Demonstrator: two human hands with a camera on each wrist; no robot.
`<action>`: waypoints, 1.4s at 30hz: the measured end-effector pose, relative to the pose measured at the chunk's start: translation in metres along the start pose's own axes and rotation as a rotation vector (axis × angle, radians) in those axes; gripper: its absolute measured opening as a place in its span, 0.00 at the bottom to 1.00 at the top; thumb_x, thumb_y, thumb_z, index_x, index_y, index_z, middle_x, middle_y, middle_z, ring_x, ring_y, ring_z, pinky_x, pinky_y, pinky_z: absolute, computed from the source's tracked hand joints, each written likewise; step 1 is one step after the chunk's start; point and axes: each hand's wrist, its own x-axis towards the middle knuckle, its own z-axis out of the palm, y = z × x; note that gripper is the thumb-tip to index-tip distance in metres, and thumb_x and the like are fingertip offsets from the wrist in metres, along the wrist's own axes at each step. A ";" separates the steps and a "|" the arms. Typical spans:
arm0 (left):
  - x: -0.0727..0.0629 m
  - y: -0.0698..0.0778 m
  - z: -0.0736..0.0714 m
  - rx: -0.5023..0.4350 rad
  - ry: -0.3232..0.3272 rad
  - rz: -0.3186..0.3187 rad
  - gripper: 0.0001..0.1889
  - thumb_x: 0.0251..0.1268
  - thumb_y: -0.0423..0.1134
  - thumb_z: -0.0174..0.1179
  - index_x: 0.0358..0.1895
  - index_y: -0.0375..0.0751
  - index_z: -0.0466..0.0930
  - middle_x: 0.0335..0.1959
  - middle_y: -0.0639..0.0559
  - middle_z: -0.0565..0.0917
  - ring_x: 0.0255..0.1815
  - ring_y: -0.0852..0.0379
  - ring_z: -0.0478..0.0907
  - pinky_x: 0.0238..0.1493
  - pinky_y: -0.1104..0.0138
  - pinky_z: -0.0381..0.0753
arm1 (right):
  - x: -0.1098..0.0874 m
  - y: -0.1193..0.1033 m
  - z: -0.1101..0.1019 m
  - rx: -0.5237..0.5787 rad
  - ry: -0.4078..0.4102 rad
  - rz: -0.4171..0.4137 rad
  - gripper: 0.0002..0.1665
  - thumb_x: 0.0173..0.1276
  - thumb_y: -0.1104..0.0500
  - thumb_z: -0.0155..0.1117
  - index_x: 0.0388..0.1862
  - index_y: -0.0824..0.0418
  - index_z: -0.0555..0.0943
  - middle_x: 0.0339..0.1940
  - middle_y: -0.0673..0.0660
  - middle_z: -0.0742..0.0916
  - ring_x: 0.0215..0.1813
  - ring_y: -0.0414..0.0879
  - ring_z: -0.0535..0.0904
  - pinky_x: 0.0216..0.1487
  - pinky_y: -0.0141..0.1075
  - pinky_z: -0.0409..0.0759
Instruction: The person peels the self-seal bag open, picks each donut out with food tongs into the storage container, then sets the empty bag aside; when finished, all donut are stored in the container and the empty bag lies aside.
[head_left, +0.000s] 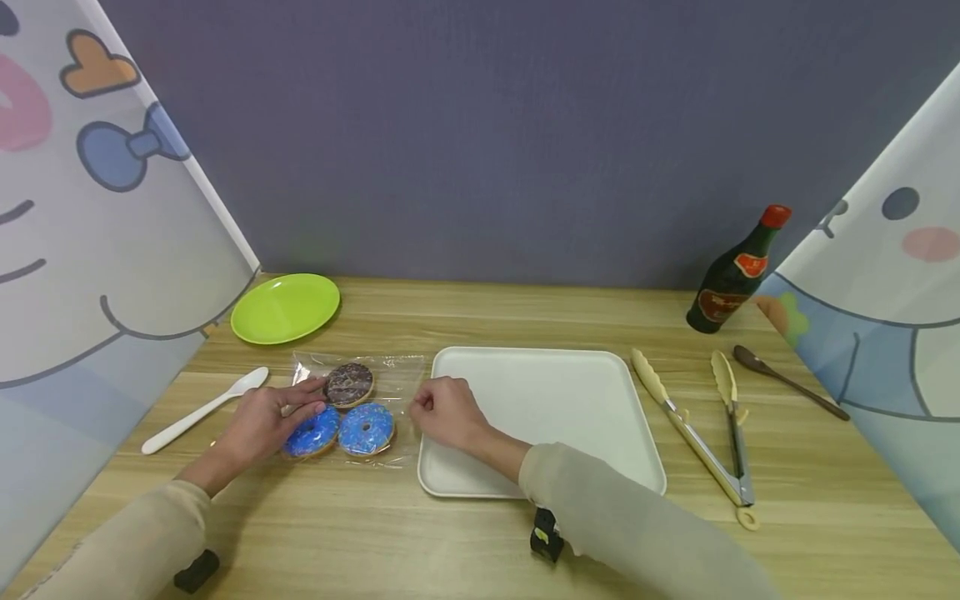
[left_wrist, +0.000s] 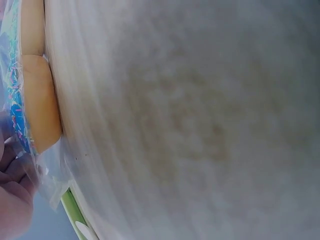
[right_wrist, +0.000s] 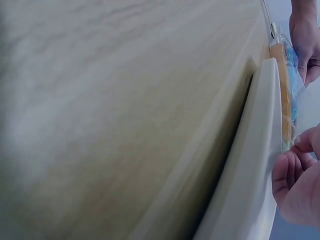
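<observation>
A clear plastic bag (head_left: pixel 397 375) lies left of a white tray (head_left: pixel 555 400). Inside it are a chocolate doughnut (head_left: pixel 349 384) and two blue sprinkled doughnuts (head_left: pixel 367 429). My left hand (head_left: pixel 262 425) reaches over the bag's left side, thumb and forefinger drawn together on the plastic between the doughnuts. The right hand (head_left: pixel 450 412), fingers curled, pinches the bag's right edge above the tray's left rim. In the left wrist view, the blue icing and pale side of a doughnut (left_wrist: pixel 41 105) show beside the fingers. Both hands appear at the bag in the right wrist view.
A green plate (head_left: pixel 285 308) stands at the back left, with a white spoon (head_left: pixel 206 412) before it. To the tray's right lie tongs (head_left: pixel 708 450) and a brown wooden spoon (head_left: pixel 791 382). A dark bottle (head_left: pixel 731 279) stands at the back right, near the wall panels.
</observation>
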 end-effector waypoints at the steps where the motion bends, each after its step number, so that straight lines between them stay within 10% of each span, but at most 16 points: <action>1: 0.000 0.000 0.000 -0.002 -0.003 0.000 0.12 0.50 0.31 0.70 0.40 0.31 0.86 0.43 0.40 0.84 0.42 0.39 0.81 0.31 0.52 0.80 | 0.000 0.001 -0.001 0.003 0.005 -0.001 0.09 0.56 0.65 0.60 0.20 0.57 0.82 0.14 0.40 0.78 0.20 0.33 0.71 0.25 0.24 0.71; 42: 0.000 0.000 0.002 -0.014 -0.002 0.018 0.13 0.50 0.31 0.71 0.41 0.31 0.85 0.43 0.42 0.84 0.41 0.40 0.81 0.31 0.53 0.80 | 0.024 0.003 -0.002 -0.046 0.048 0.083 0.12 0.59 0.64 0.62 0.17 0.56 0.82 0.14 0.42 0.79 0.22 0.37 0.72 0.27 0.28 0.72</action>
